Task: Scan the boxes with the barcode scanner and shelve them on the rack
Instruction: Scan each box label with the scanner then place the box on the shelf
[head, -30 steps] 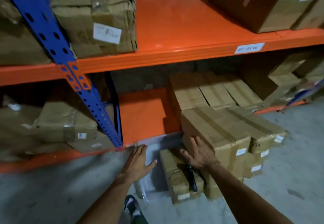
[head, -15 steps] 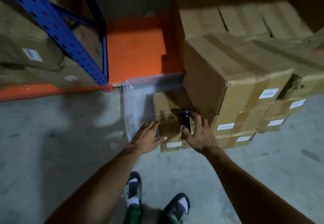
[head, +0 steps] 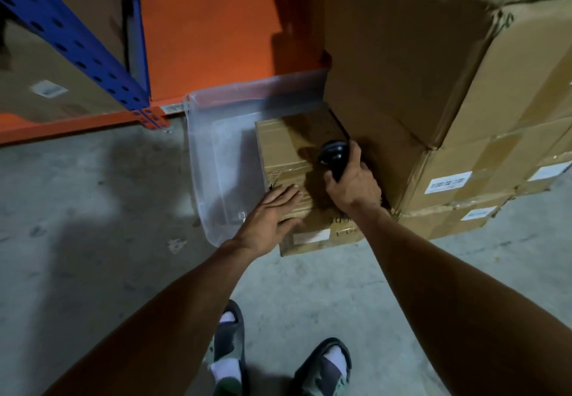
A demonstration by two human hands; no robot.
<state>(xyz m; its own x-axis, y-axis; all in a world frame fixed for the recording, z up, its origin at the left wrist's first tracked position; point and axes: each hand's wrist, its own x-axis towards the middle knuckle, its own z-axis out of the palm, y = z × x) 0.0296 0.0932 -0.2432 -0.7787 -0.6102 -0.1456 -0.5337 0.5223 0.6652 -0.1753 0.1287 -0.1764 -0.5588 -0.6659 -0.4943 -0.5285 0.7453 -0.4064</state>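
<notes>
Small brown taped cardboard box (head: 297, 160) sits on the concrete floor, inside/at the right end of a clear plastic tub (head: 216, 160); its white barcode label (head: 311, 236) is on the near side face. Landmark = this box.

Right hand (head: 353, 183) is on top of the box at its right edge, fingers curled round the grip of the black handheld barcode scanner (head: 334, 154). Prob. picking it up from where it lay so it's ready to aim. Scanner head points away from the person, not at the label yet.

Left hand (head: 272, 216) lies flat on the box's near-left top corner, fingers straight and close together, holding nothing. Likely steadying the box.

Stack of big tan cartons (head: 464, 101) touches the box's right side. Orange shelf deck (head: 210, 30) of the rack is just behind the box, bare here, so prob. the drop spot. Blue perforated upright (head: 77, 42) is behind-left.
</notes>
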